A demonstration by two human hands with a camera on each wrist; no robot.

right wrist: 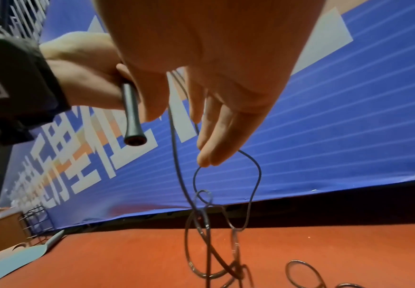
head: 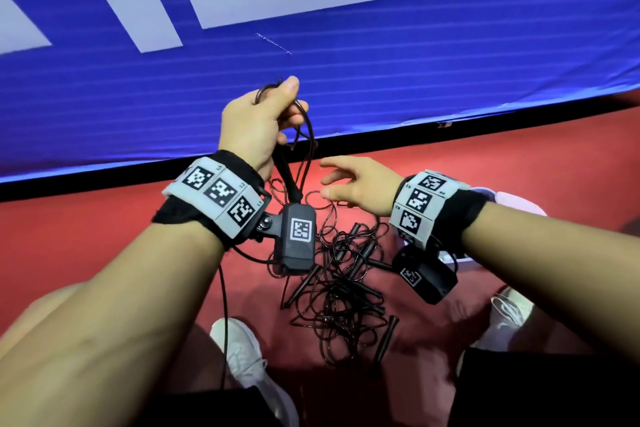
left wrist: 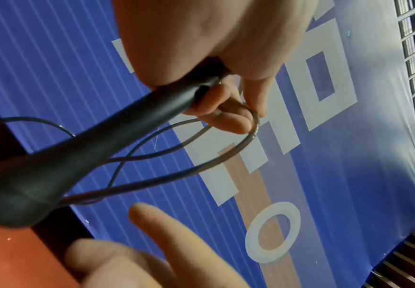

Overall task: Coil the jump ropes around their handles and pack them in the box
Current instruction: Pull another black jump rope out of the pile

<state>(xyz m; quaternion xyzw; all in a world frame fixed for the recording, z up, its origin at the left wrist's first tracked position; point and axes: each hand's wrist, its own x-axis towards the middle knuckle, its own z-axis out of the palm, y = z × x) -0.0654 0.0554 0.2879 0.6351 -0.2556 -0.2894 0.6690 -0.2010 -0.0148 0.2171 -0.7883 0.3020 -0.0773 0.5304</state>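
My left hand (head: 277, 114) is raised above the red floor and grips a black jump-rope handle (head: 285, 173), its fingers curled round loops of the thin dark rope (head: 308, 135). The left wrist view shows the handle (left wrist: 98, 140) in that fist and a rope loop (left wrist: 226, 154) round the fingers. My right hand (head: 332, 180) is just to the right and lower, fingers straight. Its fingertips (right wrist: 205, 159) touch a hanging strand of rope (right wrist: 176, 155) without closing on it. A tangled pile of ropes and black handles (head: 346, 288) lies on the floor below both hands. No box is in view.
A blue banner (head: 346, 73) with white lettering stands just beyond the hands, along a black strip. My white shoes (head: 242, 357) (head: 509, 312) flank the pile. A pale lilac object (head: 512, 201) sits behind my right wrist. A wire rack (right wrist: 36, 220) stands far left.
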